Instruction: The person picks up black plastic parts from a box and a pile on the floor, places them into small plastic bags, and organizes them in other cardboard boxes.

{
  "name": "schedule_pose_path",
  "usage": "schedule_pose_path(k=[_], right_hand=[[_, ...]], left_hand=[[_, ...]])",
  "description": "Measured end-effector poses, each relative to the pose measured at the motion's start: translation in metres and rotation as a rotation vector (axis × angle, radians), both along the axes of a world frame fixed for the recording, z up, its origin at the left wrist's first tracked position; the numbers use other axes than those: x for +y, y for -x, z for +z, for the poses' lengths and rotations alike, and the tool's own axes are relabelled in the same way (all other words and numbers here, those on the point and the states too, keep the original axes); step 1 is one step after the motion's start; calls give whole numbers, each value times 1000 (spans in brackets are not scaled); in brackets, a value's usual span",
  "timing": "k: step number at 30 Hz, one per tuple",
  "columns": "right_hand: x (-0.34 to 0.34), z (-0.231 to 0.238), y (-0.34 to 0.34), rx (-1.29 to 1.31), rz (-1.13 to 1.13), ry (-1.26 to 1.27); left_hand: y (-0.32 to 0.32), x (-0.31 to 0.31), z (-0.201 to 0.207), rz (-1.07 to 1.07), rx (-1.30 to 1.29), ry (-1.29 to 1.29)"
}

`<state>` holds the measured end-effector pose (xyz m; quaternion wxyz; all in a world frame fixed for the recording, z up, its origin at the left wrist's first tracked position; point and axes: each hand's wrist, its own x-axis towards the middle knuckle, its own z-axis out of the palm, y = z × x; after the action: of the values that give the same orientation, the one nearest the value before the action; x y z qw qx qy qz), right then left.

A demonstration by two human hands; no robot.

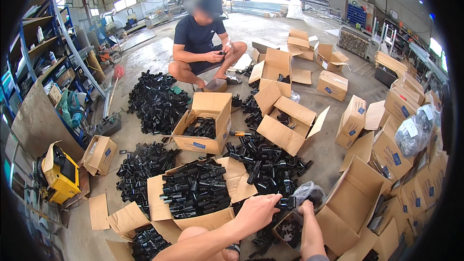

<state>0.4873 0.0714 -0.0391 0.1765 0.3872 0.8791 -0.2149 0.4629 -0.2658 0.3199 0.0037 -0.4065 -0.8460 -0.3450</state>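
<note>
My left hand (258,214) is closed on a short black plastic-looking part (286,203), held out to the right. Close beside it, my right hand (306,207) has its fingers curled at the edge of a clear plastic bag (309,192); what they hold is hidden. Just below the hands stands a small open carton (290,232) of small dark pieces. To the left, an open carton (238,176) is heaped with black parts (195,188). A loose pile of similar parts (270,162) lies beyond my hands.
A person (198,38) squats opposite, handling a small dark piece. Another part-filled carton (200,142) stands between us. More black piles (157,99) cover the floor at left. An orange-handled tool (238,133) lies mid-floor. Cartons (350,203) crowd the right; a yellow machine (63,179) stands left.
</note>
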Motion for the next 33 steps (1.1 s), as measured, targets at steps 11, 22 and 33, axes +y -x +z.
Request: schedule_pose_path(k=[11,22,33], right_hand=[[-6,4,-11,170,124,81],[4,9,-31,40,94,266],[-34,34,-6,23,87,36]], left_hand=[[-4,3,2,-1,2,-9],[-7,10,13,-13,-104,181],[-18,5,6,-16,-70,177]])
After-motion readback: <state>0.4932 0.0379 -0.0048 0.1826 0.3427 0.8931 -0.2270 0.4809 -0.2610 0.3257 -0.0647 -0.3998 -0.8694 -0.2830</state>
